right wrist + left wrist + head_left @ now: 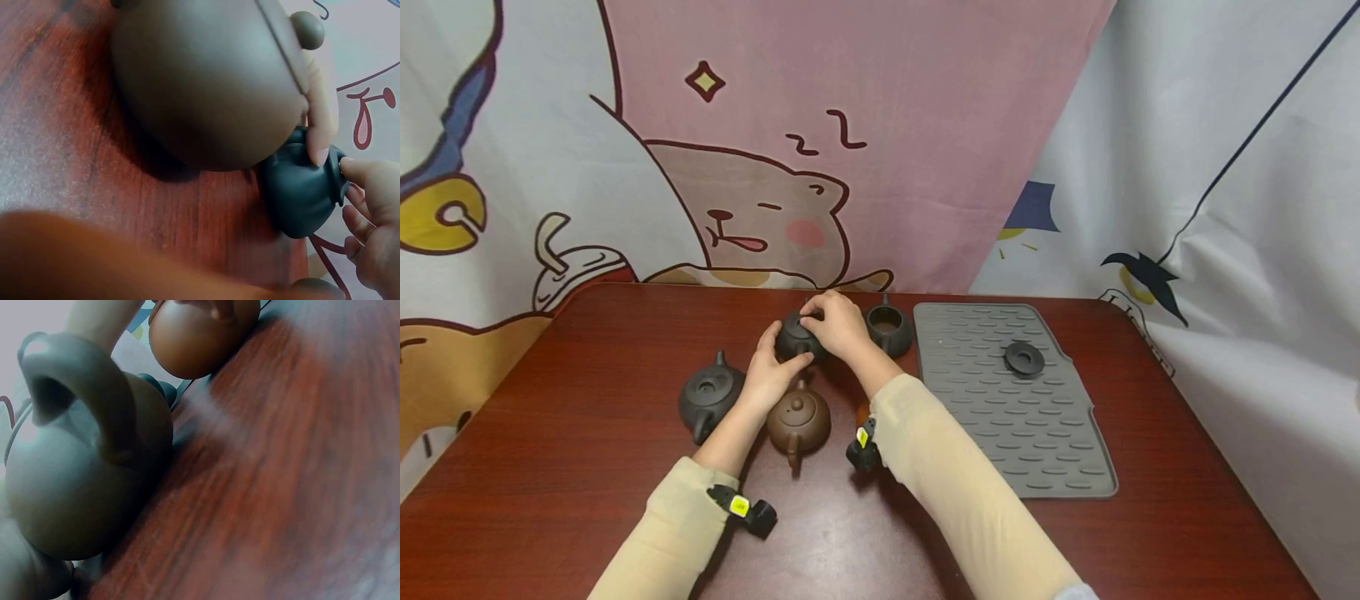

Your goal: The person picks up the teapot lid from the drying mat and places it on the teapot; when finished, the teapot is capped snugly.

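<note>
Near the back edge of the table stands a small black teapot (790, 337). My left hand (767, 375) holds its body from the left, thumb on the near side. From above, my right hand (838, 329) pinches the teapot's lid (339, 178) at the top of the pot. In the right wrist view the black teapot (297, 194) lies between both hands, its far side hidden. A brown lidded teapot (799, 423) sits just in front, large in the left wrist view. Under my right wrist, an orange-brown teapot (200, 340) is mostly covered in the head view.
A dark grey lidded teapot (709, 398) stands left of my left forearm. To the right of my hands is a black teapot (891, 337) without its lid. A grey ridged mat (985, 433) on the right bears a round black lid (1024, 359).
</note>
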### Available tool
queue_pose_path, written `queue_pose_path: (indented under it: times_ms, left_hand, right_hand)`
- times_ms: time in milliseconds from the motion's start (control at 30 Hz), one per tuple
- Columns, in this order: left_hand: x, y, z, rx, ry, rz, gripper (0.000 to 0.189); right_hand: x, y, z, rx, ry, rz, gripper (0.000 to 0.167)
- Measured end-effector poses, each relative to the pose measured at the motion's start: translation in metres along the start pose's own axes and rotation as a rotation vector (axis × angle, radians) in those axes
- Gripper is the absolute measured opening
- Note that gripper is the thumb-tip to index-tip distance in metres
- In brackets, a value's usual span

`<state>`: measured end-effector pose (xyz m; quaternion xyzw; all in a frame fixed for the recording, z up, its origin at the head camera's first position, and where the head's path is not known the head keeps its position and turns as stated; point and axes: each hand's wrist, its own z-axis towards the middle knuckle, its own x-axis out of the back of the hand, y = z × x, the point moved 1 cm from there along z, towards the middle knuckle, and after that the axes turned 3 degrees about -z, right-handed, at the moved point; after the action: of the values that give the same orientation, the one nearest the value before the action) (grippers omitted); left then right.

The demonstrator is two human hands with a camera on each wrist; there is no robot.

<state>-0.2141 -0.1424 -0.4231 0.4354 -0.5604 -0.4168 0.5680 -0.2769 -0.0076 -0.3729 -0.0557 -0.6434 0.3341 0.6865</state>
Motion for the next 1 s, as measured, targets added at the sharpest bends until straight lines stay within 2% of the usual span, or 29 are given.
queue_pose_path:
  times_ms: [500,1000]
  left_hand:
    - [-0.001,0.001,-0.001,0.000,-0.003,-0.025,0.086]
    - [-0.002,0.001,-0.001,-0.011,0.012,-0.035,0.085]
  right_hand:
    - [0.003,0.004,-0.003,-0.030,-0.004,0.070,0.017]
    - [0.029,0.000,-0.015,0.047,0.033,0.146,0.019]
